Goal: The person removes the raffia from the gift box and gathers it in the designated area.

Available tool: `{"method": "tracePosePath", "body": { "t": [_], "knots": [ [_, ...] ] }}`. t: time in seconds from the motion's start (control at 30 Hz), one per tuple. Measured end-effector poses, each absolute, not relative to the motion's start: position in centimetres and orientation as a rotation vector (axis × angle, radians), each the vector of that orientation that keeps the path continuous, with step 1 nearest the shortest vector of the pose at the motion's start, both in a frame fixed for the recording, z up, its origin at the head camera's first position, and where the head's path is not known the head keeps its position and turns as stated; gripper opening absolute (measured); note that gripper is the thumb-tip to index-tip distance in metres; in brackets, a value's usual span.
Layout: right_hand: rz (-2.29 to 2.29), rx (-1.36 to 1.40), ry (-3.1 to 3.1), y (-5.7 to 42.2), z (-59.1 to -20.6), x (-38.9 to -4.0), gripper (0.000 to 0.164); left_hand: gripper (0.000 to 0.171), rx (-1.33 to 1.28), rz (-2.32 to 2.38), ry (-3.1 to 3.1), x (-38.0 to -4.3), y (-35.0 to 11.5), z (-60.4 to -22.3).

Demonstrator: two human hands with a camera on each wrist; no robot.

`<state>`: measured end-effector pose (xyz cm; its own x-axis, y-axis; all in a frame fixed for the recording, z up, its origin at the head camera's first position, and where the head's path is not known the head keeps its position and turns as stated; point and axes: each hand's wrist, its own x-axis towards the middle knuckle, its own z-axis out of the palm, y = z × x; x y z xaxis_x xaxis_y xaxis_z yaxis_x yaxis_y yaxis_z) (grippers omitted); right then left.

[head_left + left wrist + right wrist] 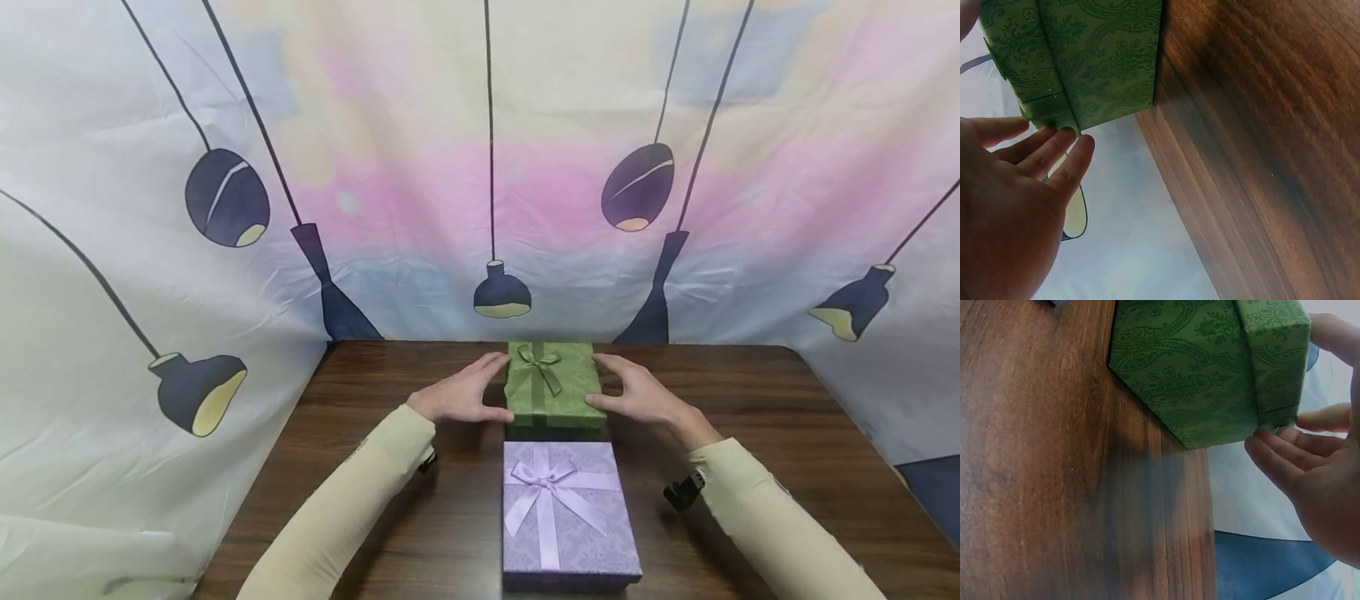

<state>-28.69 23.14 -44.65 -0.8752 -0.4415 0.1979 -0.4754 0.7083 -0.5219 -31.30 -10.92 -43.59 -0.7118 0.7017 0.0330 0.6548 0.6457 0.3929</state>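
A green patterned gift box with a green ribbon bow sits at the far side of the table. At its left side, my left hand grips the lid's edge, thumb near the front corner and fingers towards the back. My right hand holds the lid's right edge in the same way. Both wrist views show fingertips at the lower rim of the green lid; the box body shows below it. Nearer me lies a lilac gift box with a lilac bow, apart from both hands.
The dark wooden table carries both boxes, set one behind the other. A printed cloth with hanging-lamp pictures stands behind and at the sides. Dark devices sit at the wrists, such as the right wrist device.
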Motion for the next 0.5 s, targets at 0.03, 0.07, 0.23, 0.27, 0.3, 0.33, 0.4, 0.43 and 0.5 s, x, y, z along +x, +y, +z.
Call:
{"method": "tracePosePath", "body": {
  "t": [0.03,0.07,0.23,0.27,0.3,0.33,0.4,0.43,0.5],
  "knots": [
    [0.900,0.766,-2.848,23.13,-44.64,-28.70,0.085,0.107,1.128,0.575,2.737,-31.33,-10.90,-43.57],
    [0.905,0.768,-2.847,23.13,-44.63,-28.70,0.085,0.107,1.125,0.572,2.737,-31.37,-10.88,-43.57],
    [0.934,0.743,-2.848,23.02,-44.53,-28.74,0.086,0.106,1.143,0.607,2.739,-31.62,-10.86,-43.80],
    [0.940,0.738,-2.849,22.99,-44.47,-28.74,0.086,0.106,1.144,0.616,2.741,-31.68,-10.86,-43.84],
    [0.948,0.731,-2.850,22.95,-44.43,-28.75,0.087,0.106,1.147,0.623,2.742,-31.72,-10.86,-43.88],
    [0.955,0.727,-2.852,22.92,-44.39,-28.75,0.087,0.106,1.149,0.625,2.745,-31.76,-10.86,-43.92],
    [0.983,0.726,-2.853,22.86,-44.32,-28.71,0.087,0.106,1.154,0.635,2.741,-31.79,-10.86,-43.97],
    [1.002,0.720,-2.853,22.84,-44.29,-28.69,0.086,0.106,1.155,0.638,2.739,-31.79,-10.86,-43.97],
    [1.028,0.716,-2.845,22.81,-44.27,-28.66,0.085,0.105,1.163,0.658,2.732,-31.79,-10.83,-43.95]
  ]
}}
